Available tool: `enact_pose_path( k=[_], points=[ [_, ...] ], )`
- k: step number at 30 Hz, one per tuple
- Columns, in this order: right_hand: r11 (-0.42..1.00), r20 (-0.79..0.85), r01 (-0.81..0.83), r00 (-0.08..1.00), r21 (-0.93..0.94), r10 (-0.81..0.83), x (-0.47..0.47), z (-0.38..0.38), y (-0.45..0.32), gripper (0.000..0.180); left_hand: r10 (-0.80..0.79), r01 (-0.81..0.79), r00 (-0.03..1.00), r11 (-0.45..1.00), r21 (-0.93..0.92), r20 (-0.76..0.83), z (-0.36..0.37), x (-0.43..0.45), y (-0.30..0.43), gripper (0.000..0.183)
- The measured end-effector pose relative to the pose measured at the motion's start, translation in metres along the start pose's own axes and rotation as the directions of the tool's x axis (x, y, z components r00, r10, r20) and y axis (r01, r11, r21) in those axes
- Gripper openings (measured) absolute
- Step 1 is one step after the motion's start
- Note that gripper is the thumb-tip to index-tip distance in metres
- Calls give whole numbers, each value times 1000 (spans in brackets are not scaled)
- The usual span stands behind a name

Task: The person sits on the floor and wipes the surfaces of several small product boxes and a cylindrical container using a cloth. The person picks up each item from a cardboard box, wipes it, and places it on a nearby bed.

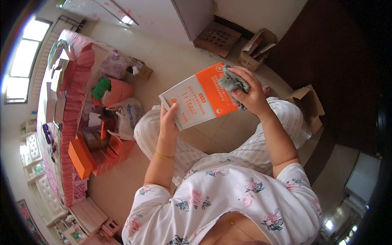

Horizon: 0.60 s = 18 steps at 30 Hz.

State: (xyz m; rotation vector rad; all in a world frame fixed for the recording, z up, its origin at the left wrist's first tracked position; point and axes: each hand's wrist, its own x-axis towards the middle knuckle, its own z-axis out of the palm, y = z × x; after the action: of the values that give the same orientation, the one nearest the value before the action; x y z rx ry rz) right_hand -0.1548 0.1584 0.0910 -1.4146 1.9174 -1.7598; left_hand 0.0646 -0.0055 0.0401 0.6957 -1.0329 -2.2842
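Observation:
My left hand [170,120] grips the near left end of a flat orange-and-white box [200,96], thumb on its upper face. That face bears printed writing. A crumpled grey-green cloth [230,82] is bunched in my right hand [253,92], pressed against the orange end of the box. The cloth covers part of the print there. The box is held up above my lap, slightly tilted, between my knees in patterned white trousers [280,119].
To the left, a bed with a pink ruffled skirt [69,144] carries several boxes. Beside it on the tiled floor stand an orange carton [81,156], a white plastic bag [128,114] and a red bag [121,90]. Cardboard boxes [257,50] sit ahead; another open carton [306,105] is at right.

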Motion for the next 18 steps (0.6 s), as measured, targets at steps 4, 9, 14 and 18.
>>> enact_pose_path(
  k=[4,9,14,18],
  points=[
    [975,-72,-196,976,102,204,-10,3,18,40,-64,65,985,998,1,159,0,-1,0,69],
    [959,-184,-224,964,-172,192,-20,0,51,39,-69,68,985,998,14,161,21,-5,6,83],
    [809,-119,222,934,-544,-337,11,16,-4,41,13,-57,986,963,264,164,11,5,-13,81],
    [709,336,498,866,-500,-371,20,76,-37,47,-72,-3,964,959,283,254,17,-1,-16,78]
  ],
)
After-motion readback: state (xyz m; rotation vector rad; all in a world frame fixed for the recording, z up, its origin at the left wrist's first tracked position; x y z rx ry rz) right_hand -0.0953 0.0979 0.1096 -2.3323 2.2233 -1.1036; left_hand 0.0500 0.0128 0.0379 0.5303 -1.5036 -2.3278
